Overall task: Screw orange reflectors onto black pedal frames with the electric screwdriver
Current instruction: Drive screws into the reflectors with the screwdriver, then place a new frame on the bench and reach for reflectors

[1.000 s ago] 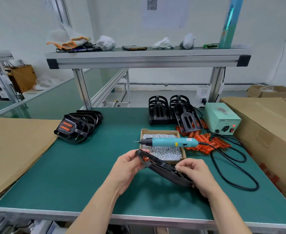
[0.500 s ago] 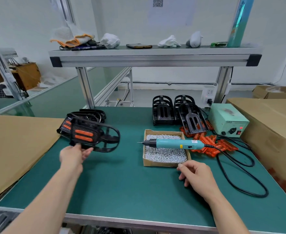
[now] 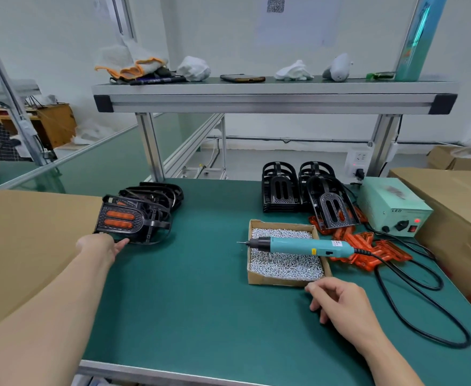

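Left hand (image 3: 100,247) is reaching out to the left, holding the finished pedal (image 3: 129,221) by its near edge; fingers mostly hidden behind the back of the hand, thumb showing under the rim. The pedal, both orange reflector bars facing up, is leaning on the front of the finished stack (image 3: 159,192).

Right hand (image 3: 340,305) is resting loosely curled on the green mat (image 3: 200,302), holding nothing, just beside the near right corner of the screw box (image 3: 278,281). The electric screwdriver (image 3: 298,245) is lying across that box, untouched.

Step, as I read it: one unit done and being set aside. The next move is calling for a release on the left, then a reach to the rear right for a bare black frame (image 3: 281,190) and a loose reflector (image 3: 368,246), then a screw and the driver.

Against the earlier frames: a second ago both hands were holding this pedal in front of the box; half a second ago the left was carrying it raised short of the stack. Now it is sitting lower and against the stack. The right hand is staying near the box; the driver is lying where it was.
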`<state>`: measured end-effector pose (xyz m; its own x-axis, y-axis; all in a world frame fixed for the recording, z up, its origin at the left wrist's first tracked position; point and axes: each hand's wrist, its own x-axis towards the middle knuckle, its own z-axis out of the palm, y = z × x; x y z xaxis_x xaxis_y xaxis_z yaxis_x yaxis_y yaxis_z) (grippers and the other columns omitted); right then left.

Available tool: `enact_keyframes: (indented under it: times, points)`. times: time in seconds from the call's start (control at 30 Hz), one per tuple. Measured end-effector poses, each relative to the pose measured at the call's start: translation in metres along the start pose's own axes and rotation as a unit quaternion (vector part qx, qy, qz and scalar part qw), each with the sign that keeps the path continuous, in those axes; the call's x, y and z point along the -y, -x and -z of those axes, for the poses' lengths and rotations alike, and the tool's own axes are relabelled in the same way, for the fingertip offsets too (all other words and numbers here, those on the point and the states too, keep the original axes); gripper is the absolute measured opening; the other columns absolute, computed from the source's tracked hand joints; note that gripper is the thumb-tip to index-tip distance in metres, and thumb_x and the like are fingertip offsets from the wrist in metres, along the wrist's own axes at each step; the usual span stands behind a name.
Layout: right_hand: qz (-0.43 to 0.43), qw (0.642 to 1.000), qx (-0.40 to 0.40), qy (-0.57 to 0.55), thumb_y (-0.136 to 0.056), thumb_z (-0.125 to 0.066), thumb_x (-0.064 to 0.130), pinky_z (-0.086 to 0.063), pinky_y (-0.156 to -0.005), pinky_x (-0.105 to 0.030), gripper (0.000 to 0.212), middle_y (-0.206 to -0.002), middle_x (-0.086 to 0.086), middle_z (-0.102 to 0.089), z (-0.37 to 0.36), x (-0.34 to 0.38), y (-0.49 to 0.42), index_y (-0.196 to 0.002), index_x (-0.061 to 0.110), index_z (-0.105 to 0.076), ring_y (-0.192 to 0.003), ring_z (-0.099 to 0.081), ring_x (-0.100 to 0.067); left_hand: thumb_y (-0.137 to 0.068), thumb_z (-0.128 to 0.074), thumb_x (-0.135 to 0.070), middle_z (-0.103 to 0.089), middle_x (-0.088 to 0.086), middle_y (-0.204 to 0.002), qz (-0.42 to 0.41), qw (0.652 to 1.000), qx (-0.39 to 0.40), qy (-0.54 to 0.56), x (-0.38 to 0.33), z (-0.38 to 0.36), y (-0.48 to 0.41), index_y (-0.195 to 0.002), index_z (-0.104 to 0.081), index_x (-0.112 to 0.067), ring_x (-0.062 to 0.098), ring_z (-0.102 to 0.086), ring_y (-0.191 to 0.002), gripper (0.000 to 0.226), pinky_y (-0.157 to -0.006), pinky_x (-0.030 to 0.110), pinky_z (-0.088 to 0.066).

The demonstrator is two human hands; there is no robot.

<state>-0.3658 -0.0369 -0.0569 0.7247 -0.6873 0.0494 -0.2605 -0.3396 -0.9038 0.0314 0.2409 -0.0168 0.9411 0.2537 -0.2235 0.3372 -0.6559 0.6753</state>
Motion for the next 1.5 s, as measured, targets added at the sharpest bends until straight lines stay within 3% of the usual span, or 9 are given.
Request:
enact_keyframes:
  times: [0.13,0.2,0.23,0.4,0.53,0.67,0.77,1.07,1.5]
  points:
    - [0.016,1.000,-0.005,0.012,-0.095,-0.067,0.019,-0.047,-0.052,-0.017,0.018,-0.063,-0.002,-0.070,-0.001,0.002,0.002,-0.080,0.025,-0.076,-0.043,-0.057,-0.012,-0.108,-0.028,-0.036,-0.032,0.000,-0.158,-0.063,0.998,0.012,-0.011,0.012,-0.006,-0.010,-0.154,-0.019,-0.017,0.016,-0.042,-0.138,0.051,-0.105,0.023,-0.042]
    - [0.026,1.000,-0.006,0.016,-0.095,-0.067,0.020,-0.047,-0.052,-0.017,0.018,-0.063,-0.002,-0.070,-0.001,0.003,0.003,-0.082,0.027,-0.077,-0.043,-0.056,-0.012,-0.105,-0.039,-0.012,-0.044,0.007,-0.150,0.079,0.930,0.080,0.350,0.009,-0.005,-0.017,-0.147,-0.032,-0.004,0.015,-0.057,-0.114,0.044,-0.079,0.019,-0.055]
    - [0.028,0.999,-0.006,0.016,-0.095,-0.067,0.019,-0.047,-0.052,-0.017,0.018,-0.062,-0.002,-0.070,-0.001,0.004,0.004,-0.082,0.027,-0.077,-0.043,-0.056,-0.012,-0.101,-0.041,0.000,-0.050,0.012,-0.145,0.068,0.895,0.089,0.433,0.011,-0.005,-0.022,-0.144,-0.037,0.000,0.015,-0.059,-0.101,0.043,-0.069,0.019,-0.057]
    - [0.027,0.999,-0.001,0.023,-0.095,-0.068,0.019,-0.047,-0.053,-0.018,0.017,-0.063,-0.002,-0.070,-0.001,0.004,0.005,-0.082,0.028,-0.076,-0.044,-0.057,-0.012,-0.096,-0.043,0.006,-0.053,0.007,-0.103,0.045,0.897,0.087,0.432,0.020,0.000,-0.016,-0.112,-0.043,-0.010,0.020,-0.056,-0.088,0.023,-0.069,0.020,-0.054]
    - [0.024,0.999,-0.001,0.026,-0.094,-0.068,0.018,-0.048,-0.054,-0.019,0.017,-0.063,-0.002,-0.070,-0.001,0.004,0.004,-0.083,0.028,-0.077,-0.044,-0.057,-0.012,-0.090,-0.055,-0.010,-0.051,0.007,-0.093,0.014,0.926,0.020,0.377,0.019,-0.009,0.007,-0.097,-0.049,-0.018,0.025,-0.048,-0.091,0.012,-0.063,0.029,-0.035]
    - [0.025,0.999,-0.002,0.028,-0.094,-0.068,0.017,-0.048,-0.054,-0.019,0.018,-0.063,-0.002,-0.070,-0.001,0.004,0.004,-0.083,0.028,-0.077,-0.044,-0.057,-0.013,-0.081,-0.066,-0.039,-0.040,0.018,-0.129,-0.151,0.971,-0.070,0.170,0.036,-0.033,0.052,-0.123,-0.047,-0.014,0.035,-0.043,-0.114,0.053,-0.100,0.045,-0.036]
    - [0.024,0.999,-0.001,0.028,-0.094,-0.068,0.017,-0.048,-0.053,-0.018,0.017,-0.063,-0.002,-0.070,-0.001,0.004,0.004,-0.084,0.028,-0.077,-0.045,-0.057,-0.013,-0.076,-0.075,-0.033,-0.035,0.016,-0.128,-0.233,0.967,-0.098,0.028,0.048,-0.051,0.069,-0.115,-0.043,-0.020,0.038,-0.038,-0.116,0.052,-0.100,0.051,-0.036]
    - [0.024,1.000,-0.002,0.009,-0.094,-0.069,0.013,-0.047,-0.052,-0.018,0.019,-0.062,-0.004,-0.069,-0.001,0.002,0.004,-0.083,0.026,-0.077,-0.043,-0.056,-0.014,-0.094,-0.062,-0.020,-0.039,0.006,-0.114,-0.216,0.973,-0.078,0.036,0.034,-0.044,0.045,-0.094,-0.056,-0.015,0.027,-0.042,-0.092,0.008,-0.078,0.038,-0.038]
    - [0.023,1.000,-0.003,0.010,-0.094,-0.068,0.013,-0.046,-0.052,-0.016,0.017,-0.063,-0.003,-0.070,-0.001,0.003,0.002,-0.086,0.025,-0.078,-0.044,-0.056,-0.014,-0.091,-0.061,-0.015,-0.040,0.015,-0.131,-0.216,0.969,-0.089,-0.074,0.037,-0.048,0.044,-0.117,-0.051,-0.007,0.038,-0.043,-0.108,0.029,-0.095,0.048,-0.040]
